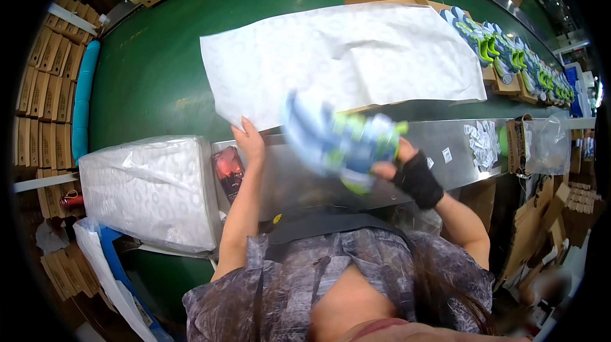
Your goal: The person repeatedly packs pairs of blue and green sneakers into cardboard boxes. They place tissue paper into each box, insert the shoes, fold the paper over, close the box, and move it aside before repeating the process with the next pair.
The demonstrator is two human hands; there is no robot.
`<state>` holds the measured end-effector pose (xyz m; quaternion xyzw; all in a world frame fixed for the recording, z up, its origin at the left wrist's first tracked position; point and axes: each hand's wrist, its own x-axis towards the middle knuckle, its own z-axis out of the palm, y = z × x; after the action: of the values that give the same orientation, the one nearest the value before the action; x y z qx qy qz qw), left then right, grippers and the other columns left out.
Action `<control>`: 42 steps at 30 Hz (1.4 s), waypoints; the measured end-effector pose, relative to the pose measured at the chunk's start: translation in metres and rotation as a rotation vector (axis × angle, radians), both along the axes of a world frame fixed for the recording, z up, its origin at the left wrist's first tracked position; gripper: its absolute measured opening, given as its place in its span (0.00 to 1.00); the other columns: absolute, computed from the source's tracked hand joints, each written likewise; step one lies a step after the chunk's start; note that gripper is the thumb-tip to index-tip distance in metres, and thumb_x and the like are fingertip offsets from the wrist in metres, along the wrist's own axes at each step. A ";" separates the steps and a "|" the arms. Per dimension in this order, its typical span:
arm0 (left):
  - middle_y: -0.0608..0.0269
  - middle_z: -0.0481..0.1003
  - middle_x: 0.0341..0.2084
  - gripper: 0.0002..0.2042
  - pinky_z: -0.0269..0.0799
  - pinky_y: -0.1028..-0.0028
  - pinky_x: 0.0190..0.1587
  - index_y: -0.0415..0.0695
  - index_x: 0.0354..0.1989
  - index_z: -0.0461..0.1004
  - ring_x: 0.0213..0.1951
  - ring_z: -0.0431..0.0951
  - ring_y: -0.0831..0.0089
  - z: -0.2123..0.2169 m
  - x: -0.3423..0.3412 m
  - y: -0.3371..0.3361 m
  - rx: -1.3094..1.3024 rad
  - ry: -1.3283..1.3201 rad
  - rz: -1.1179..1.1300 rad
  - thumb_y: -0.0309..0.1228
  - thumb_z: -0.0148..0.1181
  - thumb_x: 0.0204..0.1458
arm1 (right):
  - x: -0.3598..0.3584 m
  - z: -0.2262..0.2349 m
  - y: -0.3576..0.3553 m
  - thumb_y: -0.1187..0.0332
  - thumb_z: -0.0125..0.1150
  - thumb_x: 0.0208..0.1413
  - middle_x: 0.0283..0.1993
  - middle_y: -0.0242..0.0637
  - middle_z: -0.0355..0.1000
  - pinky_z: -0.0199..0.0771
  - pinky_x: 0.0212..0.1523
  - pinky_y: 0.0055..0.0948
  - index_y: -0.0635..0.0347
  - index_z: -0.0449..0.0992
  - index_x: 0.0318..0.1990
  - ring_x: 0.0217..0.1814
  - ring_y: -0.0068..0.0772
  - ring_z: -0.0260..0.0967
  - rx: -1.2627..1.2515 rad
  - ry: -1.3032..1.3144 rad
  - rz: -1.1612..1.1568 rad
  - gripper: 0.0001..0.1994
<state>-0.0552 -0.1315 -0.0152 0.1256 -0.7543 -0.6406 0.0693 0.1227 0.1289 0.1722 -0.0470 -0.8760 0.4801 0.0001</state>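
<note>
You pinch a paper sheet with one hand and grip blurred sports footwear in the other.
Your left hand has its fingers closed on the lower-left corner of the white paper sheet; your right hand, in a fingerless black glove, is wrapped round the blue-and-lime footwear, which overlaps the sheet's lower edge in view, contact unclear. Left of and nearer you than the sheet lies a plastic-wrapped white stack; right of it, a row of similar shoes.
</note>
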 end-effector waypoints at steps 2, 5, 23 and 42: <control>0.35 0.66 0.41 0.21 0.63 0.64 0.43 0.25 0.44 0.59 0.39 0.69 0.48 0.016 0.001 -0.003 -0.302 0.220 0.042 0.38 0.42 0.56 | -0.041 0.014 0.007 0.58 0.57 0.48 0.34 0.33 0.71 0.64 0.39 0.24 0.64 0.72 0.38 0.36 0.19 0.64 -0.362 -0.131 -0.181 0.17; 0.34 0.66 0.40 0.22 0.63 0.63 0.42 0.24 0.43 0.60 0.38 0.69 0.46 0.066 0.006 0.007 -0.350 0.238 -0.018 0.38 0.42 0.56 | -0.114 -0.009 0.026 0.58 0.56 0.48 0.33 0.35 0.71 0.65 0.35 0.23 0.66 0.71 0.40 0.33 0.19 0.64 -0.341 -0.082 -0.288 0.19; 0.52 0.63 0.51 0.23 0.53 0.57 0.53 0.43 0.47 0.67 0.56 0.58 0.61 0.076 -0.069 0.110 -0.868 0.580 -0.675 0.48 0.48 0.50 | -0.136 -0.094 0.063 0.56 0.57 0.43 0.56 0.42 0.58 0.44 0.51 0.60 0.46 0.67 0.50 0.58 0.43 0.54 1.209 0.245 -0.220 0.23; 0.56 0.71 0.22 0.20 0.68 0.68 0.26 0.39 0.27 0.70 0.25 0.72 0.59 0.084 -0.013 0.081 -0.506 0.572 -0.990 0.44 0.65 0.36 | 0.051 -0.170 0.107 0.61 0.48 0.57 0.43 0.39 0.69 0.64 0.46 0.24 0.66 0.67 0.46 0.46 0.26 0.65 -0.490 -0.413 -0.576 0.17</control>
<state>-0.0685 -0.0509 0.0687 -0.4355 -0.8031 -0.4066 -0.0092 0.1742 0.2355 0.0018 -0.3832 -0.6687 0.6350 -0.0523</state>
